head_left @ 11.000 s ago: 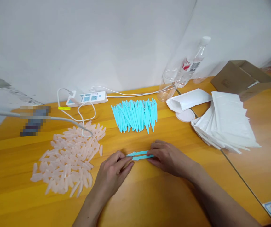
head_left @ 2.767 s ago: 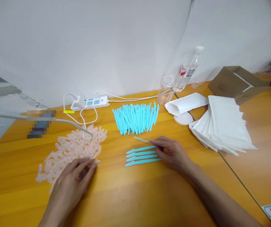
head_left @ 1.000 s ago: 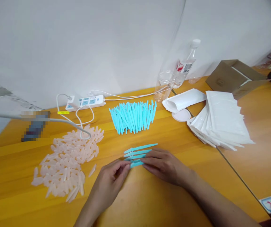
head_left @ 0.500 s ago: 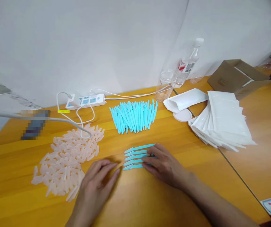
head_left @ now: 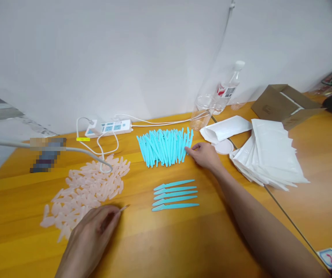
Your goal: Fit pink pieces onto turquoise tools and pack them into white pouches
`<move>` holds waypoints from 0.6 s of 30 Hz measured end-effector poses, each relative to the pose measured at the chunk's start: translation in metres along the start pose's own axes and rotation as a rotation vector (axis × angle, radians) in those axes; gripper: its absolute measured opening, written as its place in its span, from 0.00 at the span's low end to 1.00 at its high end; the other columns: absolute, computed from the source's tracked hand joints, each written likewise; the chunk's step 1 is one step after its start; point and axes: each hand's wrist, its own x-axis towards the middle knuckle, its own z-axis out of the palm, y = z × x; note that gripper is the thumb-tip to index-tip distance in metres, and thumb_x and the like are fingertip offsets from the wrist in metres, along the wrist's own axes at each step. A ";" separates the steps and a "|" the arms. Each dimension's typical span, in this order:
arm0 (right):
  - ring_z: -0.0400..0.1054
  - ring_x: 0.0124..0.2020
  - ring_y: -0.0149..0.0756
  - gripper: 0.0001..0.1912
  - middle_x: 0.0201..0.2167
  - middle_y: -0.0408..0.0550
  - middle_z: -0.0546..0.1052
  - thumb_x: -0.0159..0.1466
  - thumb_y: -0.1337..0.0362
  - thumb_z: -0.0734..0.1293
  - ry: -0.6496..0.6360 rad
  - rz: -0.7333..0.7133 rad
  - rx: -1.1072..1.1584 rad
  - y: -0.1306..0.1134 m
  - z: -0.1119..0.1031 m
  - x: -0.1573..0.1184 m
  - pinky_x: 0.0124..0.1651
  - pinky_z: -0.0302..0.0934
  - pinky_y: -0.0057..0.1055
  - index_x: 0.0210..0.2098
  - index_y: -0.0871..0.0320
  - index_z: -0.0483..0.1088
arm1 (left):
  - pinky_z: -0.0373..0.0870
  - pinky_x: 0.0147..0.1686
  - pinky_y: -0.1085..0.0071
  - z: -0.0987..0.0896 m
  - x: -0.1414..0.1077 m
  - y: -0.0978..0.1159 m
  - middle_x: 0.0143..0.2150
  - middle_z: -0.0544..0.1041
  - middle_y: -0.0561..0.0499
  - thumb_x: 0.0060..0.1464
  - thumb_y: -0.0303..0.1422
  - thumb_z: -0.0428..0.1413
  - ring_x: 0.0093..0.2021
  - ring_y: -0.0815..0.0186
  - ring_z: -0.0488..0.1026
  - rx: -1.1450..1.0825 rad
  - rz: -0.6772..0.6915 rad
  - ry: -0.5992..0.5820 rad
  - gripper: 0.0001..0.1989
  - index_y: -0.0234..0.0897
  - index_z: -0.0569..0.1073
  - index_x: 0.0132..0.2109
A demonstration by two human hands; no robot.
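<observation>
Several turquoise sticks (head_left: 175, 195) lie spaced one above another on the wooden table, their notched ends to the left. Behind them is a dense pile of the same turquoise sticks (head_left: 163, 146). At the right end of that pile, my right hand (head_left: 205, 154) has its thumb and forefinger at a stick; whether it grips one is unclear. My left hand (head_left: 92, 235) is closed in a pinch on a small pale piece (head_left: 124, 208). It is beside a spread of translucent pinkish pieces (head_left: 89, 185) on the left.
A white power strip (head_left: 108, 128) with cables stands by the wall. A dark phone-like object (head_left: 46, 156) lies far left. To the right are white pouches (head_left: 273, 154), a round lid (head_left: 223, 146), a clear container (head_left: 202, 112), a bottle (head_left: 226, 90) and a cardboard box (head_left: 284, 104).
My right hand has left the row of separate sticks and moved up to the pile's right end. My left hand has drawn back toward the lower left, the pale piece in its fingertips.
</observation>
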 end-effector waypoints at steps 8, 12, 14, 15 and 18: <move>0.74 0.30 0.41 0.16 0.21 0.51 0.77 0.59 0.53 0.68 -0.050 0.018 0.009 -0.013 0.007 0.006 0.34 0.60 0.30 0.23 0.58 0.74 | 0.74 0.45 0.71 0.009 0.018 0.032 0.49 0.81 0.52 0.65 0.43 0.52 0.46 0.63 0.79 -0.236 0.081 -0.003 0.13 0.48 0.76 0.52; 0.72 0.26 0.37 0.10 0.18 0.47 0.75 0.56 0.61 0.68 -0.085 0.047 0.070 -0.013 0.009 0.009 0.32 0.60 0.29 0.22 0.58 0.72 | 0.73 0.49 0.70 0.010 0.025 0.045 0.50 0.80 0.51 0.66 0.40 0.52 0.49 0.63 0.78 -0.316 0.143 -0.043 0.12 0.47 0.76 0.52; 0.70 0.23 0.36 0.09 0.16 0.46 0.73 0.56 0.62 0.67 -0.108 0.062 0.119 -0.010 0.007 0.009 0.30 0.60 0.28 0.21 0.59 0.71 | 0.73 0.50 0.69 0.010 0.026 0.047 0.51 0.80 0.50 0.66 0.39 0.53 0.50 0.63 0.77 -0.382 0.130 -0.070 0.13 0.47 0.77 0.52; 0.70 0.23 0.35 0.09 0.17 0.46 0.73 0.57 0.62 0.67 -0.119 0.062 0.150 -0.008 0.004 0.008 0.29 0.60 0.28 0.22 0.59 0.71 | 0.73 0.51 0.69 0.010 0.026 0.048 0.52 0.80 0.49 0.65 0.39 0.53 0.51 0.63 0.77 -0.426 0.105 -0.073 0.13 0.46 0.77 0.52; 0.71 0.26 0.34 0.11 0.25 0.46 0.77 0.62 0.58 0.65 -0.154 0.012 0.265 -0.001 -0.010 -0.008 0.32 0.63 0.28 0.31 0.59 0.71 | 0.73 0.51 0.70 0.011 0.028 0.046 0.50 0.81 0.49 0.64 0.41 0.55 0.50 0.63 0.77 -0.606 -0.018 -0.049 0.12 0.45 0.79 0.49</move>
